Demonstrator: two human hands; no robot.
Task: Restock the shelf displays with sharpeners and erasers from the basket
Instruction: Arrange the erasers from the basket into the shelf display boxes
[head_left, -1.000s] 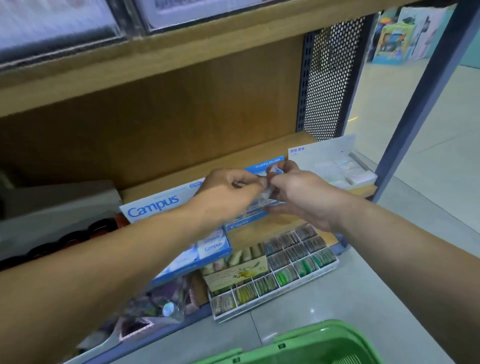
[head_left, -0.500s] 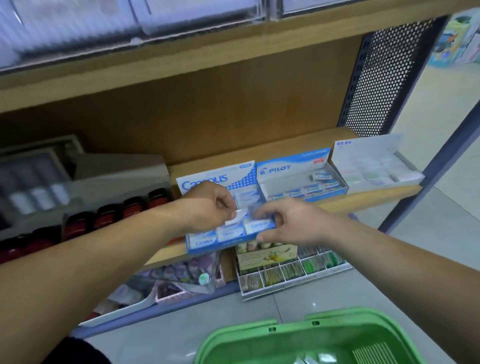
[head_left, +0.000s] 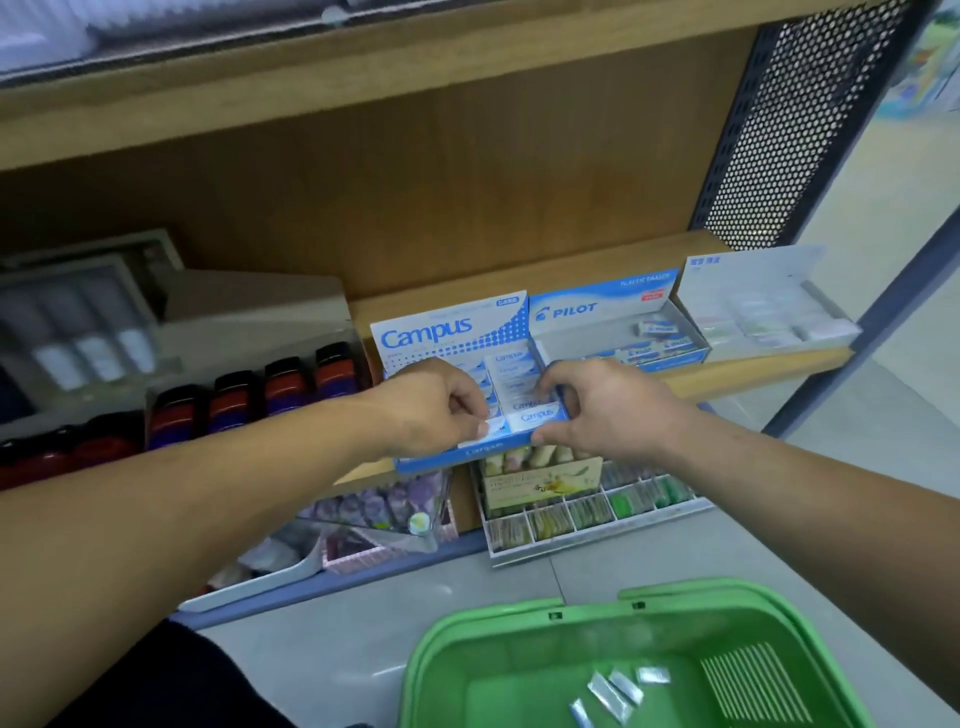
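Seat eraser pinched by left hand flush under fingertips — steady Campus box, front rim gripped by right hand.

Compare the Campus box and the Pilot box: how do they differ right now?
The Campus box shows full rows of erasers; the Pilot box holds only a few. The left hand pinches an eraser in the Campus box and the right hand grips its front; the Pilot box is untouched. Both are open blue-and-white display boxes, side by side on one shelf.
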